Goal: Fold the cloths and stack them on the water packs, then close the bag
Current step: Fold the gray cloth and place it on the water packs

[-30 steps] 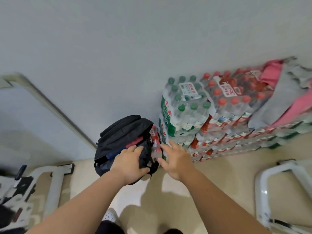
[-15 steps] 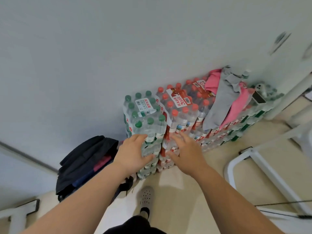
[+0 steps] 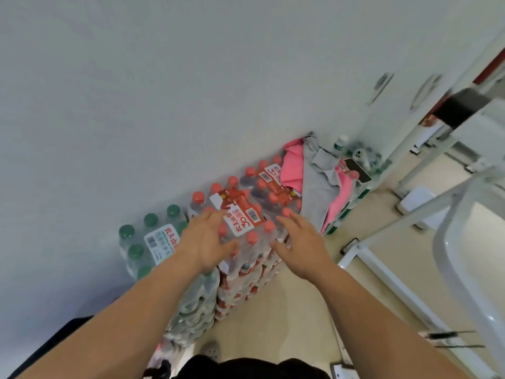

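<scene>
Left hand (image 3: 207, 239) and right hand (image 3: 300, 243) are released, fingers spread, over the red-capped water packs (image 3: 243, 220). I see pink and grey cloths (image 3: 314, 192) heaped farther right.

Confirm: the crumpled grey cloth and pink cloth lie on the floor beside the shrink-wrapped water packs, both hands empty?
No. The head view shows the crumpled grey cloth and pink cloth atop the shrink-wrapped water packs. Left hand and right hand are empty.

bright, even | soft focus | motion blur | wide-angle edge warp
</scene>
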